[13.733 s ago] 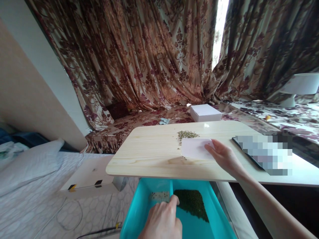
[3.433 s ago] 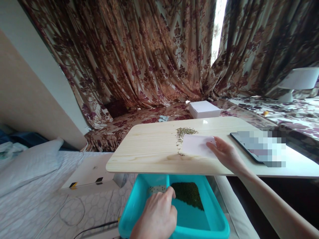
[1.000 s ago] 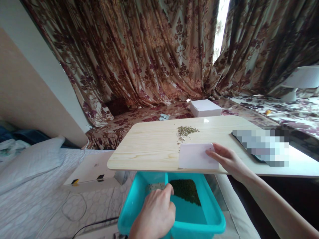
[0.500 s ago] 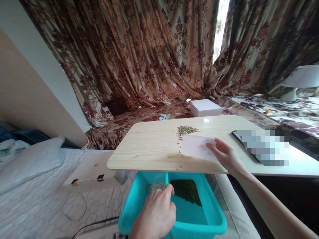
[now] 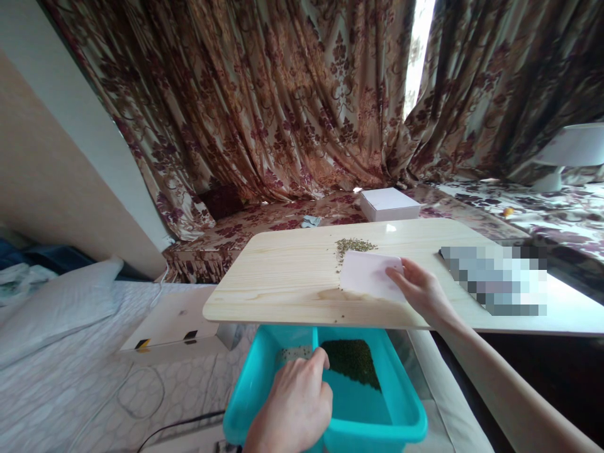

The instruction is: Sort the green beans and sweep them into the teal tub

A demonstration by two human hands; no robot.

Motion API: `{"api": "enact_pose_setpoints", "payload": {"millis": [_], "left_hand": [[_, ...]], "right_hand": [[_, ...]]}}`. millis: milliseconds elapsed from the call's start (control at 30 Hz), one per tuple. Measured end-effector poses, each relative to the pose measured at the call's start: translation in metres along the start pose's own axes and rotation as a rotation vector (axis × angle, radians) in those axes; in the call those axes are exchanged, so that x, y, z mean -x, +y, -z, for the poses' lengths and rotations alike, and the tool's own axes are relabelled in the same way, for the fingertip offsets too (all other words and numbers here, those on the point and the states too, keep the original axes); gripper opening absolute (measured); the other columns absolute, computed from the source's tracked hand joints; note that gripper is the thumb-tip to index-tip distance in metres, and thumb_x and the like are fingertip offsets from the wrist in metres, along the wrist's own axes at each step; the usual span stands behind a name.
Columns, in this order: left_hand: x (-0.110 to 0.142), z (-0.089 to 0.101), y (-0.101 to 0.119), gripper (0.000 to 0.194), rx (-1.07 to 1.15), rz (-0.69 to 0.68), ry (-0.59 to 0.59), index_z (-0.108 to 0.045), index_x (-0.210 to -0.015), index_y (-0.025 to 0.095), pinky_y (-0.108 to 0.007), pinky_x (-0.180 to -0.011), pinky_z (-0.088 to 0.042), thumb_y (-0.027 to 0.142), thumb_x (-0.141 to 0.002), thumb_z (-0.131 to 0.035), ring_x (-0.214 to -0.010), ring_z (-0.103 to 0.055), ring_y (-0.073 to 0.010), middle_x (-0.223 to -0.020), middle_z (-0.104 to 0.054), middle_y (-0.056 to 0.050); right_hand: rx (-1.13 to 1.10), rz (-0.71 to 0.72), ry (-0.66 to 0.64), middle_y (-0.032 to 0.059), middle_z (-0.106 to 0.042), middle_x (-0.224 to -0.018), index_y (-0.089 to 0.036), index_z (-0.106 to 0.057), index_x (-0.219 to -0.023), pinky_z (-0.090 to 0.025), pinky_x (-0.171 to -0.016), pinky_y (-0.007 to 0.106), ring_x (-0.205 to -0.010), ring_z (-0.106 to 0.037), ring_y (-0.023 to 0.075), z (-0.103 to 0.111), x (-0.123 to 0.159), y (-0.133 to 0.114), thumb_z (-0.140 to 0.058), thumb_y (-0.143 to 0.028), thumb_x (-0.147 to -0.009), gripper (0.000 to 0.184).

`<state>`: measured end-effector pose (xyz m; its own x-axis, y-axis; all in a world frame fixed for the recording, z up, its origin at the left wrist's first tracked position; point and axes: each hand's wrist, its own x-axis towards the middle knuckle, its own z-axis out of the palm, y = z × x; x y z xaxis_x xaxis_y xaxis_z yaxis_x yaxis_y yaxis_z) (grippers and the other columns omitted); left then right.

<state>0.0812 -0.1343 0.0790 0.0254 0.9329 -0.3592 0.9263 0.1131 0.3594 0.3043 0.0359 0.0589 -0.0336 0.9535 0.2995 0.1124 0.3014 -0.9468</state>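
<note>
White card (in right hand)

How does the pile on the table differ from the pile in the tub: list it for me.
Spread: the table pile is loose and scattered, with wood showing through; the tub pile is packed densely.
Size: the tub pile looks larger, the table pile smaller.
Colour: the table pile looks paler, the tub pile darker green.
Shared: both are greenish and made of many small grains.
</note>
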Motion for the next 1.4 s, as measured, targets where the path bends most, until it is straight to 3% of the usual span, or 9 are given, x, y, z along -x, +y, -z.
{"api": "enact_pose_setpoints", "payload": {"millis": [333, 733, 1000, 1200, 1400], "left_hand": [[0.001, 0.001, -0.001, 0.04, 0.002, 0.007, 0.002, -0.06, -0.118, 0.024, -0.034, -0.098, -0.043, 0.017, -0.085, -0.038, -0.113, -0.063, -0.0256, -0.111, -0.072, -0.007], [0.001, 0.004, -0.004, 0.04, -0.005, 0.013, 0.014, -0.061, -0.118, 0.024, -0.032, -0.099, -0.042, 0.016, -0.085, -0.039, -0.114, -0.063, -0.0246, -0.116, -0.072, -0.006], [0.001, 0.004, -0.006, 0.039, 0.005, 0.014, 0.021, -0.061, -0.117, 0.024, -0.033, -0.101, -0.041, 0.016, -0.085, -0.04, -0.115, -0.063, -0.0244, -0.117, -0.072, -0.006], [0.001, 0.004, -0.01, 0.04, 0.023, 0.023, 0.014, -0.061, -0.117, 0.024, -0.032, -0.101, -0.041, 0.015, -0.084, -0.04, -0.116, -0.063, -0.0242, -0.117, -0.072, -0.006], [0.003, 0.006, -0.014, 0.039, 0.012, 0.042, 0.021, -0.061, -0.117, 0.024, -0.031, -0.097, -0.043, 0.015, -0.085, -0.04, -0.114, -0.063, -0.0239, -0.114, -0.073, -0.006]], "right_hand": [[-0.021, 0.009, -0.066, 0.0024, -0.071, -0.069, -0.024, -0.065, -0.078, -0.05, -0.058, 0.029, -0.065, -0.064, 0.0192, -0.007, -0.005, 0.006, -0.074, -0.069, -0.068, 0.047], [-0.034, -0.115, -0.264, 0.0062, -0.076, -0.076, -0.021, -0.067, -0.075, -0.056, -0.064, 0.033, -0.073, -0.069, 0.0239, -0.004, 0.016, -0.02, -0.077, -0.073, -0.065, 0.053], [-0.057, -0.116, -0.188, 0.0066, -0.076, -0.077, -0.021, -0.069, -0.078, -0.056, -0.065, 0.033, -0.074, -0.07, 0.024, -0.002, 0.014, -0.012, -0.079, -0.072, -0.062, 0.054], [-0.065, -0.142, -0.335, 0.0057, -0.077, -0.079, -0.02, -0.07, -0.081, -0.055, -0.065, 0.032, -0.072, -0.069, 0.0221, -0.003, 0.022, -0.018, -0.077, -0.068, -0.068, 0.05], [-0.05, -0.066, -0.187, 0.0064, -0.077, -0.078, -0.023, -0.07, -0.081, -0.057, -0.067, 0.035, -0.075, -0.07, 0.025, -0.018, 0.014, -0.019, -0.074, -0.076, -0.064, 0.057]]}}
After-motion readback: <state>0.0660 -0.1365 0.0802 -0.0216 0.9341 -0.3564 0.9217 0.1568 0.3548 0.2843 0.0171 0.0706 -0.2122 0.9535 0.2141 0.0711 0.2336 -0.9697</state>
